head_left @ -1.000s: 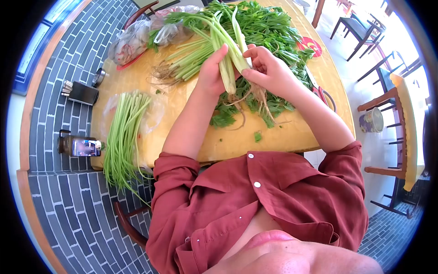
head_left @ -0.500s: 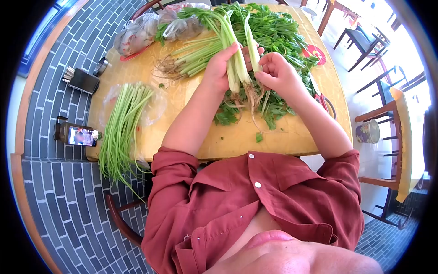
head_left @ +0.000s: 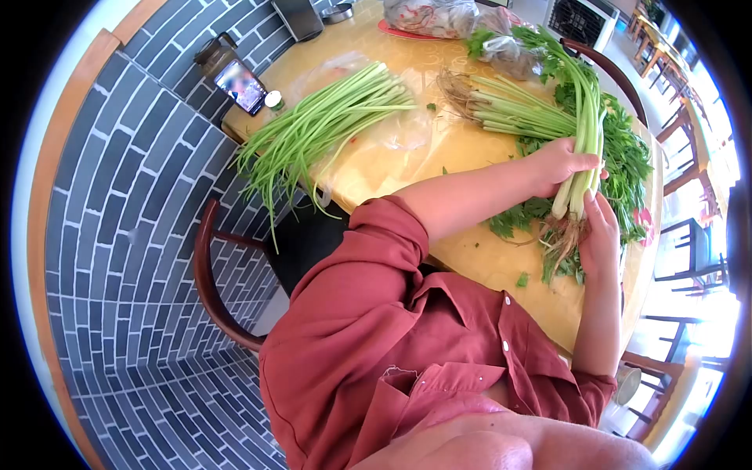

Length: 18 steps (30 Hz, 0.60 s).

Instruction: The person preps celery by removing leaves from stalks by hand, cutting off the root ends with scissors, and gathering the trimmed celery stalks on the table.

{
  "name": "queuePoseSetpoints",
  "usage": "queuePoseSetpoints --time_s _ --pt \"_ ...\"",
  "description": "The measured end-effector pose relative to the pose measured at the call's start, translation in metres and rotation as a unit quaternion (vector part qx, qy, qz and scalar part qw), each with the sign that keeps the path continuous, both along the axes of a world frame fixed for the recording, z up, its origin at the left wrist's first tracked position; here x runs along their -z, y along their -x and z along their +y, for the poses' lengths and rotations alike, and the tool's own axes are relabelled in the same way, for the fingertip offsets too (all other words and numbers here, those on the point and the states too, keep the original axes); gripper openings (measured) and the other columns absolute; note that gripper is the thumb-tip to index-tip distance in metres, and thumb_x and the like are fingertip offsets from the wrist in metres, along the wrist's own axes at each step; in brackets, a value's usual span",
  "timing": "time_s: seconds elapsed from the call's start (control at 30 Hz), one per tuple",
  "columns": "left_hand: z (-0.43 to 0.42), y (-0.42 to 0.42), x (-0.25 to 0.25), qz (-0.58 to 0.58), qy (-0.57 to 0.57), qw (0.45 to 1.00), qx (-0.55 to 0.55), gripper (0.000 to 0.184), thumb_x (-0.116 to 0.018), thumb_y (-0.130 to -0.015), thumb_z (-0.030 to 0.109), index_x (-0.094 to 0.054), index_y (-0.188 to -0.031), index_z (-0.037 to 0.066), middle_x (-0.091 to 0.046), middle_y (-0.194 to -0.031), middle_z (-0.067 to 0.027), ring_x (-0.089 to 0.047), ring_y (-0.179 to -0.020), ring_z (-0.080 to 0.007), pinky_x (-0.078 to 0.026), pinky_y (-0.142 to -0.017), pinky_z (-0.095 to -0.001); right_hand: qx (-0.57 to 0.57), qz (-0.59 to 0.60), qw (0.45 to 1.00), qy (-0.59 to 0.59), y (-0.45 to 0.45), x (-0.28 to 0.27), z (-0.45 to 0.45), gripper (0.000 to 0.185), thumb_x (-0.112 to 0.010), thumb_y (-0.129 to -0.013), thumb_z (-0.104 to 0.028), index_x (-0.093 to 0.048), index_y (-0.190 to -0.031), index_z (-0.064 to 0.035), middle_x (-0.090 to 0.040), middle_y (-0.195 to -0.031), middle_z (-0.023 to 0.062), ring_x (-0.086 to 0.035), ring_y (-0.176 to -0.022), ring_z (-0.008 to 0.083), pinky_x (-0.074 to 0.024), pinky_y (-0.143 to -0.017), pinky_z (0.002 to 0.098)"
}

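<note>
My left hand [head_left: 560, 166] is closed round a bunch of celery stalks [head_left: 587, 117] above the right part of the table, with its roots toward me and leaves away. Just below it, my right hand [head_left: 600, 235] has its fingers closed on the stalk bases beside the brown roots [head_left: 561, 236]; part of its grip is hidden. Under and behind the held bunch lies a heap of celery leaves [head_left: 627, 153]. More celery stalks [head_left: 517, 113] rest to the left of my hands, their roots pointing left.
Thin green stems [head_left: 337, 113] lie on a clear plastic bag [head_left: 403, 133], overhanging the edge of the yellow table [head_left: 376, 168]. A phone [head_left: 240, 86] leans against a dark jar by the brick wall. Filled plastic bags [head_left: 435, 17] stand at the back. A wooden chair [head_left: 210, 274] is at the left.
My view has swung left, so the table appears shifted right. The stalk that my right hand held apart is now together with the bunch in my left hand.
</note>
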<state>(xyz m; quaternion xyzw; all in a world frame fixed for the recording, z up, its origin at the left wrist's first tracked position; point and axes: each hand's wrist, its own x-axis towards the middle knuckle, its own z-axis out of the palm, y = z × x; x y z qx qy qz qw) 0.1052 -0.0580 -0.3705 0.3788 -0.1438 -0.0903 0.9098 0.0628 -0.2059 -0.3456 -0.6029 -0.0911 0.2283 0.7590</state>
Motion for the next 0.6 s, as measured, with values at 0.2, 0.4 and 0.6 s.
queuePoseSetpoints --time_s 0.2,0.4,0.6 --pt "-0.004 0.001 -0.006 -0.007 0.019 0.999 -0.045 0.023 -0.044 -0.095 0.016 -0.042 -0.111 0.0 -0.055 -0.097 -0.0171 -0.059 -0.088 -0.027 -0.053 -0.074 -0.0405 0.013 -0.016 1.0 -0.008 0.012 -0.008 0.005 0.03 -0.045 -0.096 -0.017 -0.047 -0.117 0.0032 -0.06 -0.098 0.0082 -0.06 -0.082 0.0135 -0.0498 -0.073 0.0278" --pt "-0.007 -0.002 0.003 -0.045 -0.086 0.978 -0.184 0.026 -0.044 -0.096 0.023 -0.047 -0.108 0.001 -0.058 -0.094 -0.0135 -0.06 -0.079 -0.0208 -0.051 -0.068 -0.0353 0.005 -0.065 0.998 0.019 0.009 -0.001 0.005 0.031 -0.043 -0.096 -0.015 -0.044 -0.12 0.0039 -0.059 -0.101 0.0085 -0.059 -0.085 0.0135 -0.0485 -0.075 0.0275" --pt "-0.003 0.002 -0.003 0.051 -0.085 0.981 -0.165 0.034 -0.045 -0.095 0.032 -0.057 -0.099 0.0 -0.061 -0.082 -0.009 -0.06 -0.069 -0.016 -0.049 -0.063 -0.0303 0.007 -0.081 0.997 0.009 0.004 -0.001 0.011 0.03 -0.043 -0.096 -0.016 -0.044 -0.119 0.0027 -0.058 -0.1 0.0094 -0.06 -0.085 0.0156 -0.0494 -0.074 0.0279"
